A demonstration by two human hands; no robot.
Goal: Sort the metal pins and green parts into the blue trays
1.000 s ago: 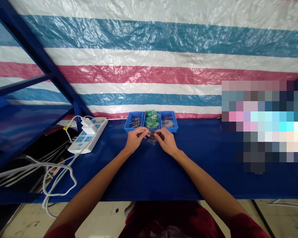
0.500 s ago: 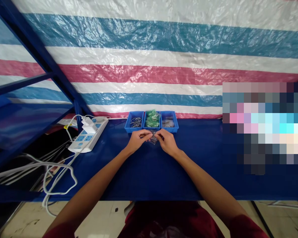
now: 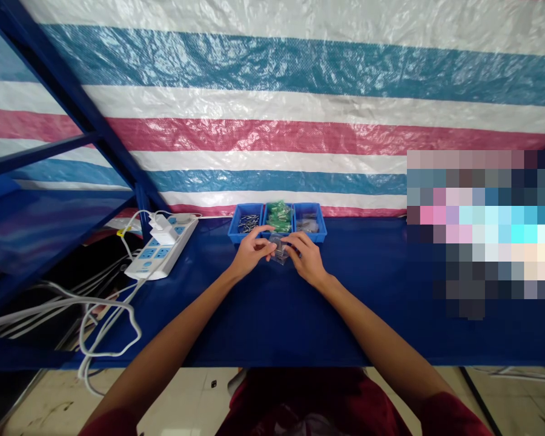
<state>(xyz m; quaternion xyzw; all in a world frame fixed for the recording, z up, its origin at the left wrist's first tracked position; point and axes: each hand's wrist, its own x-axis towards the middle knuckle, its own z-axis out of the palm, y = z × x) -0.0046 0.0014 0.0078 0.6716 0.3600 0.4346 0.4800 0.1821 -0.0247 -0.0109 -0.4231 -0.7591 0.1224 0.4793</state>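
Note:
A small clear plastic bag point(image 3: 280, 257) with something small and metallic inside is held between my two hands, just in front of the blue bins. My left hand point(image 3: 251, 252) pinches the bag's left side between thumb and a finger, its index finger lifted. On the other side my right hand point(image 3: 305, 255) grips the bag's edge with bent fingers. Behind them, the left bin point(image 3: 231, 229) holds loose metal screw-like pieces point(image 3: 249, 223). Green plastic packets point(image 3: 279, 217) fill the middle bin, and clear plastic bags point(image 3: 307, 224) lie in the right bin point(image 3: 321, 233).
On the left of the blue table point(image 3: 290, 327) lies a white power strip point(image 3: 161, 251) with a plugged-in adapter point(image 3: 163, 230). White cables point(image 3: 111, 351) loop over the table's left edge. A blue metal frame point(image 3: 72, 91) stands at left. A pixelated area hides the far right.
My left index finger has lifted and spread away from the thumb. More of the bag shows between my hands, and the right fingers have shifted slightly on it.

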